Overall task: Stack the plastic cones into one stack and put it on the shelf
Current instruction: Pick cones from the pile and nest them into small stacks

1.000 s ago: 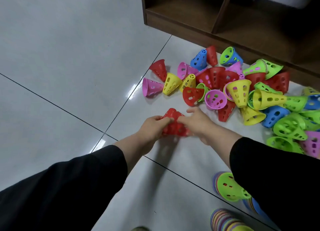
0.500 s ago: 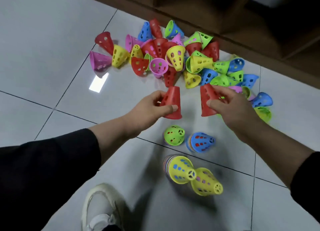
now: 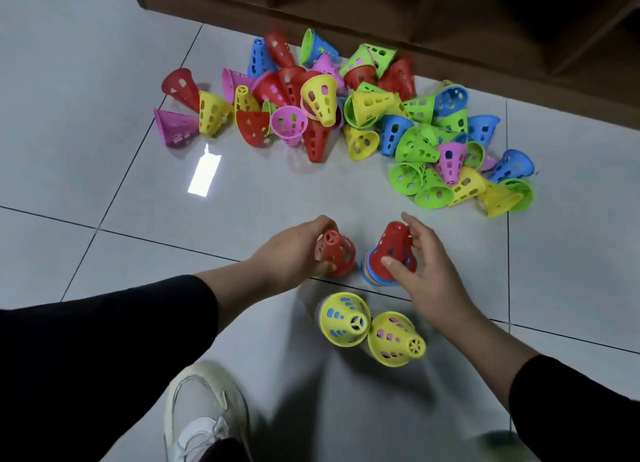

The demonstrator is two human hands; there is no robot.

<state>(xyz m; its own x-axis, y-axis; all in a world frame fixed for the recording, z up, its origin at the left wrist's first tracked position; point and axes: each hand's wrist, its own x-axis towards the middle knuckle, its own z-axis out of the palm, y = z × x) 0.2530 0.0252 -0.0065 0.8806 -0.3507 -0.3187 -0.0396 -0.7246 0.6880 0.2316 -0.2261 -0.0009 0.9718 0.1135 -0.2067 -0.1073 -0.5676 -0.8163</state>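
My left hand [image 3: 294, 250] grips a red perforated cone [image 3: 337, 254] that stands small end up on the floor. My right hand [image 3: 427, 267] holds a second red cone [image 3: 393, 250] sitting on top of an upright stack with blue and other rims [image 3: 369, 276] showing at its base. Nearer me stand two more stacks, each topped by a yellow cone [image 3: 343, 318] [image 3: 394, 338]. A heap of loose cones [image 3: 346, 112] in red, yellow, green, blue and pink lies on the tiles beyond my hands.
The brown wooden shelf [image 3: 346, 8] runs along the top of the view, its low compartments open toward me. My white shoe [image 3: 204, 413] stands on the grey tiled floor at the bottom. A bright light reflection [image 3: 204, 174] lies left of centre.
Both hands have come down and toward me from the heap with a red cone each. The right one now sits over the blue-topped stack, and the left one covers the green-topped stack.
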